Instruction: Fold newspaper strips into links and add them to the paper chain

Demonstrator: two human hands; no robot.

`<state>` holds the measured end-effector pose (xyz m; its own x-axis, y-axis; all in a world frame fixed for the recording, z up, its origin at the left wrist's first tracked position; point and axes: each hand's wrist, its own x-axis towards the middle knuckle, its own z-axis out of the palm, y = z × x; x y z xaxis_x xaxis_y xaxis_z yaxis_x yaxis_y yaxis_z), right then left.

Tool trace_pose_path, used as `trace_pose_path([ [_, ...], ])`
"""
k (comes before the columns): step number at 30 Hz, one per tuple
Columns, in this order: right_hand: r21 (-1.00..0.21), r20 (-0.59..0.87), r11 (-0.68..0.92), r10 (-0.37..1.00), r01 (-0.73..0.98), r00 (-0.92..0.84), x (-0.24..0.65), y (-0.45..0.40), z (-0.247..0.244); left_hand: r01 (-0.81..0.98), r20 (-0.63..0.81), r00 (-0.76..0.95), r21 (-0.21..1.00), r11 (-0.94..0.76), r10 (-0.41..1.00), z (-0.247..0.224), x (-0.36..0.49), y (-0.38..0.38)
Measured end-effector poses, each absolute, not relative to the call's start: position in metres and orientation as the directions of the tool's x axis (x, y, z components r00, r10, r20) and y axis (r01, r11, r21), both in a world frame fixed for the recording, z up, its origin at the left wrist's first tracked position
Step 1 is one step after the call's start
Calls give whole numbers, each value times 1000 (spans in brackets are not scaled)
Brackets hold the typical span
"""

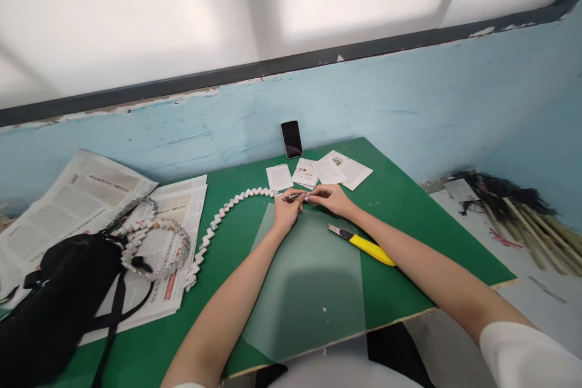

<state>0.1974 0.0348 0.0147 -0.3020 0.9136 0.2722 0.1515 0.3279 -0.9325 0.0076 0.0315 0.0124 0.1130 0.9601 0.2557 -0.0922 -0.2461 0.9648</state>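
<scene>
A long zigzag chain of folded paper (224,209) curves over the green table from the lower left up to my hands. My left hand (288,209) is closed on the end of the chain, with a thin dark pen-like tool between its fingers. My right hand (331,197) pinches a small piece of folded paper beside the left fingertips. Under my forearms lies a translucent sheet (313,279). The yellow utility knife (370,250), its blade showing, rests right of the sheet, near my right forearm.
A phone (291,139) leans upright on the wall behind cut paper pieces (328,171). On the left, newspapers (182,206) lie under a coiled paper chain (182,248) and a black bag (68,291). Sticks (536,230) lie on the floor at right.
</scene>
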Motion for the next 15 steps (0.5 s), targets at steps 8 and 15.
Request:
trace_pose_path([
  [8, -915, 295, 358, 907, 185, -300, 197, 31, 18, -70, 209, 112, 977, -202, 972, 12, 6, 32],
  [15, -921, 298, 359, 899, 153, -321, 197, 33, 20, -61, 203, 119, 978, -197, 972, 17, 7, 29],
])
